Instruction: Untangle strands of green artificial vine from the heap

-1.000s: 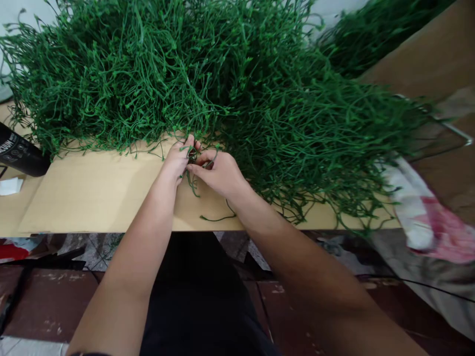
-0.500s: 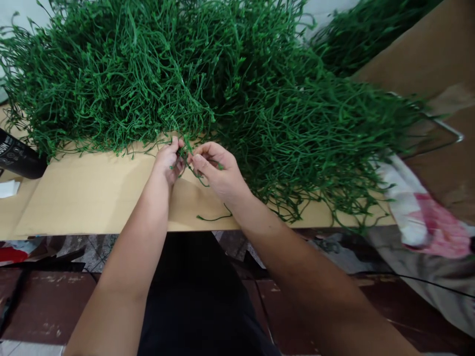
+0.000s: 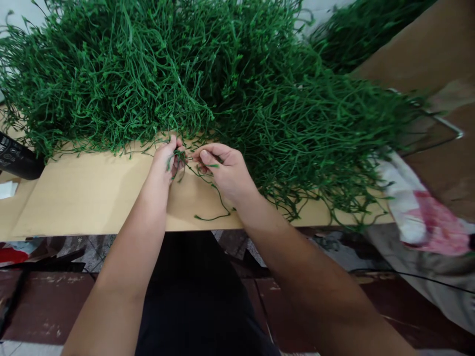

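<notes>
My left hand (image 3: 168, 157) is closed on several thin green plastic stems (image 3: 179, 157), whose ends poke out between the fingers. Just right of it, my right hand (image 3: 226, 168) pinches green stem pieces too; a short tip shows by the thumb. A strand runs across the small gap between both hands. Below my right hand, one loose stem (image 3: 212, 218) curves over the cardboard sheet (image 3: 85, 193). Behind both hands rises a large heap of green artificial stems (image 3: 148, 79). Exactly how the fingers grip is partly hidden.
A black tumbler (image 3: 18, 157) lies tilted at the left edge, near a white paper (image 3: 8, 189). At the right stand a brown cardboard box (image 3: 419, 49), a bent metal rod (image 3: 445, 126) and a pink-and-white cloth (image 3: 434, 222). The heap spreads over the table's back and right.
My right hand has moved slightly right, widening the gap from my left hand. The green cluster between them has dropped lower into the left fingers.
</notes>
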The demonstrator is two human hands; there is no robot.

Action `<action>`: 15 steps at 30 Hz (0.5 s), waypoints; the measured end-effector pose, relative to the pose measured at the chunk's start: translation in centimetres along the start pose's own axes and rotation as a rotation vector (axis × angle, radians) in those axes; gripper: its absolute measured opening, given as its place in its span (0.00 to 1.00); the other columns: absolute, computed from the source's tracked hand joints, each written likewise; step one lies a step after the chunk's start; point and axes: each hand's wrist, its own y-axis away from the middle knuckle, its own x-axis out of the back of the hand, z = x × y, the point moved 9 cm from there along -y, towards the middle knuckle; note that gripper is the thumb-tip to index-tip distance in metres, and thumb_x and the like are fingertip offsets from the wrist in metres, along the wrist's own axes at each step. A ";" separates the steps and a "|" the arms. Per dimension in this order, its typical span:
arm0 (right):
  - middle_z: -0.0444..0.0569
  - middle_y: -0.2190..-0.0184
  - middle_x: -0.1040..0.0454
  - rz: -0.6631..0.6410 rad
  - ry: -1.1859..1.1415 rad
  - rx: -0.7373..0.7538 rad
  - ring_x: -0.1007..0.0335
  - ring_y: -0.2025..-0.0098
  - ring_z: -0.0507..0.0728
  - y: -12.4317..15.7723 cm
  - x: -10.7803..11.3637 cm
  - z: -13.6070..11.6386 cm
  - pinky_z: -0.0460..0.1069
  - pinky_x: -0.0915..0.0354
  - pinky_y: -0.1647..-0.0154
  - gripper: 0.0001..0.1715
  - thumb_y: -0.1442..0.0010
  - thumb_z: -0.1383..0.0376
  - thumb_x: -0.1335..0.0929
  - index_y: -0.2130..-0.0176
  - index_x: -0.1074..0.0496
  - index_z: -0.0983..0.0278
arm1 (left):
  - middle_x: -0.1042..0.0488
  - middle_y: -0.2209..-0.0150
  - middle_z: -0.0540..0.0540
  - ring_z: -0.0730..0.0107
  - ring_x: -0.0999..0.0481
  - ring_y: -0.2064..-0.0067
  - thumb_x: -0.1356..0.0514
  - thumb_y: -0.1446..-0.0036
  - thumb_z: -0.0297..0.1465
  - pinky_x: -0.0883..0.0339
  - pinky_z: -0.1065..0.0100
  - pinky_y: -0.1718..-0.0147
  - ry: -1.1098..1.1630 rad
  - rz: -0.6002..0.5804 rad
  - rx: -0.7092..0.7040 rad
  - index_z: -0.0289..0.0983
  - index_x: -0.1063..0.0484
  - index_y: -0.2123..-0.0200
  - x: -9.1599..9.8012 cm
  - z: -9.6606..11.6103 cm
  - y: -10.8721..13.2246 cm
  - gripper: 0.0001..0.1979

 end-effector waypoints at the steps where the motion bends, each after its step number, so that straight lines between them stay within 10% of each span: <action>1: 0.45 0.72 0.32 0.000 0.041 0.031 0.40 0.72 0.49 0.0 0.2 -0.3 0.47 0.39 0.71 0.13 0.45 0.56 0.34 0.70 0.30 0.63 | 0.44 0.86 0.57 0.82 0.40 0.85 0.53 0.38 0.35 0.42 0.77 0.80 0.008 -0.008 0.012 0.36 0.41 0.77 -0.1 -0.1 0.0 0.16; 7: 0.47 0.67 0.33 -0.072 0.301 0.139 0.38 0.66 0.51 0.3 -0.4 -1.1 0.49 0.37 0.64 0.11 0.50 0.71 0.34 0.64 0.27 0.63 | 0.43 0.86 0.56 0.83 0.41 0.85 0.53 0.38 0.35 0.44 0.77 0.81 0.026 -0.016 0.031 0.36 0.41 0.78 -0.3 0.0 0.2 0.16; 15: 0.50 0.69 0.29 0.086 0.262 0.210 0.34 0.60 0.54 0.0 0.8 -2.3 0.52 0.35 0.57 0.17 0.41 0.61 0.37 0.76 0.29 0.64 | 0.38 0.85 0.54 0.82 0.38 0.83 0.49 0.40 0.33 0.42 0.76 0.81 0.025 0.028 0.009 0.37 0.38 0.79 0.3 -0.1 0.2 0.15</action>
